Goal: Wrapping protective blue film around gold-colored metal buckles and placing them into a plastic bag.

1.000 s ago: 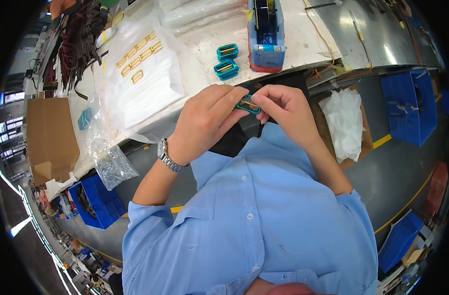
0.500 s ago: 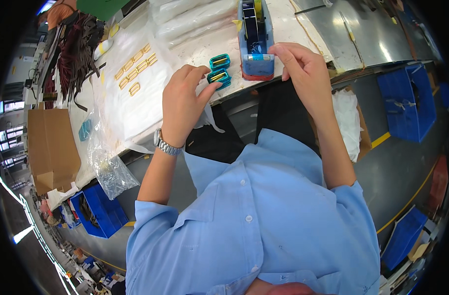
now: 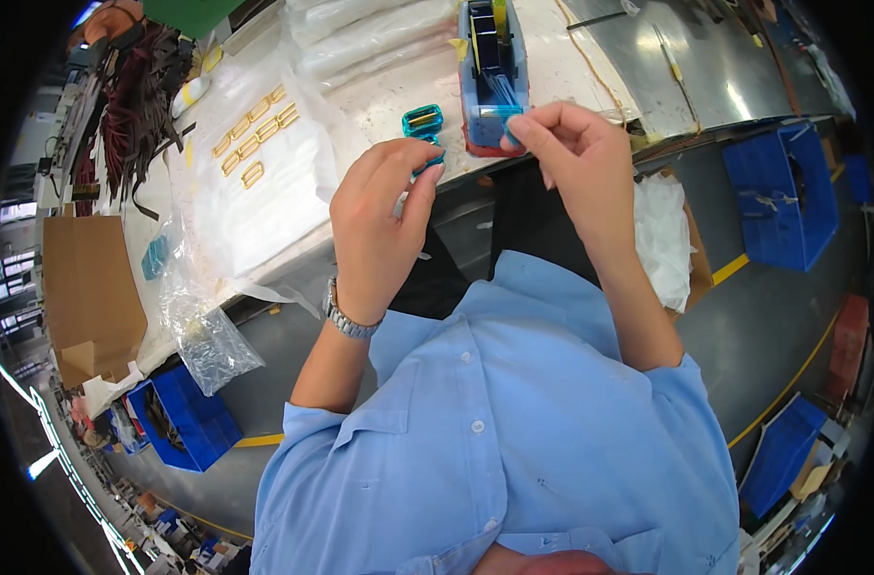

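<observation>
While the left hand (image 3: 379,225) pinches a small teal part (image 3: 431,163) between thumb and fingertips just above the counter (image 3: 389,96) edge, the right hand (image 3: 576,158) grips a strip of clear bluish tape (image 3: 502,96) drawn from the blue tape dispenser (image 3: 489,72). The part is mostly hidden by the fingers, so its shape is hard to tell; it seems to match the teal, boxy piece (image 3: 422,119) lying just beside the dispenser.
</observation>
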A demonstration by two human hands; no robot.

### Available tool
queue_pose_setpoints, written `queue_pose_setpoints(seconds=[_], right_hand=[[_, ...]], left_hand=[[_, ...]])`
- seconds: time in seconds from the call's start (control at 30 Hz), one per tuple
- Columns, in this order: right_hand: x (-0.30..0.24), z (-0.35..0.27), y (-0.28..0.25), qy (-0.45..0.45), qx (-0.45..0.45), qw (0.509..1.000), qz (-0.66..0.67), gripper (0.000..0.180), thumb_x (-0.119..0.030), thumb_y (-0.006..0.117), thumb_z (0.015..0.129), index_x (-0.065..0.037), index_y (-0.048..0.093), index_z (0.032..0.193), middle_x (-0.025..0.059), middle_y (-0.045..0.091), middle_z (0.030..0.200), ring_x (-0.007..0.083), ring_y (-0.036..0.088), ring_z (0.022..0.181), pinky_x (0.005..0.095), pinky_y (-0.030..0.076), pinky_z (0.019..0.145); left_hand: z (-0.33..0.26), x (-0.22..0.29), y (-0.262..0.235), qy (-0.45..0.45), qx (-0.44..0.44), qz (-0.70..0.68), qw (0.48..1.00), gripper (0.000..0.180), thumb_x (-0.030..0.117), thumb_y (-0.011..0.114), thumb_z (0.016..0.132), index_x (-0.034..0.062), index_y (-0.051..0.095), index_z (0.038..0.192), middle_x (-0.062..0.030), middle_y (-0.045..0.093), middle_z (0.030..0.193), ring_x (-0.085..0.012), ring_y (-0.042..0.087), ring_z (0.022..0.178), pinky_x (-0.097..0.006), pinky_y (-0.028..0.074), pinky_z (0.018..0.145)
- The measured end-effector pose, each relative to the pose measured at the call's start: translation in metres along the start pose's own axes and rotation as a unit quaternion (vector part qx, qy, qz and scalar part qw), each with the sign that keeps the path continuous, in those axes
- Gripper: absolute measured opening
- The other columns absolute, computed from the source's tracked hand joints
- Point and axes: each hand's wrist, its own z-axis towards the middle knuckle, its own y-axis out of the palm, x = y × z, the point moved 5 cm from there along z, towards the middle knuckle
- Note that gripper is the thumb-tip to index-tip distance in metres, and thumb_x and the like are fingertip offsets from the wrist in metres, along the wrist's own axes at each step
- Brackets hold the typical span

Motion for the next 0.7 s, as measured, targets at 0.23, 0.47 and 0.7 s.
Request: queue_pose_setpoints(seconds=[0.23,0.47,0.7], right_hand=[[0.067,-0.055,0.005,0.079,0.015,0.994,0.08,0.014,-0.015,0.074,0.103,-0.002,0.074,0.098,0.0031,0.076,0.086,0.0042,0.064,0.068,0.0196,0.043,0.057],[0.085,-0.061,-0.001,0.095,0.004,0.992,0.082,0.013,-0.013,0.073,0.104,-0.001,0.073,0.1,0.0042,0.076,0.088,0.0043,0.064,0.071,0.0195,0.044,0.058],[0.08,-0.068,0.006,0.06,0.0,0.996,0.073,0.011,-0.012,0.071,0.105,-0.001,0.072,0.101,0.005,0.075,0.09,0.0047,0.064,0.072,0.0201,0.046,0.062]], left_hand=[[-0.018,-0.004,-0.02,-0.038,0.015,-0.002,0.999,0.01,-0.002,0.074,0.094,0.0013,0.076,0.104,-0.0102,0.076,0.102,-0.0195,0.071,0.083,-0.03,0.057,0.074],[-0.008,-0.065,-0.108,-0.095,0.091,0.09,0.987,0.011,0.005,0.072,0.1,-0.0035,0.077,0.106,-0.0071,0.077,0.096,-0.0101,0.067,0.083,-0.025,0.054,0.076],[-0.009,-0.158,-0.156,-0.088,-0.036,0.305,0.948,0.013,0.01,0.074,0.096,0.0012,0.077,0.105,-0.0107,0.077,0.095,-0.0227,0.071,0.076,-0.032,0.056,0.072]])
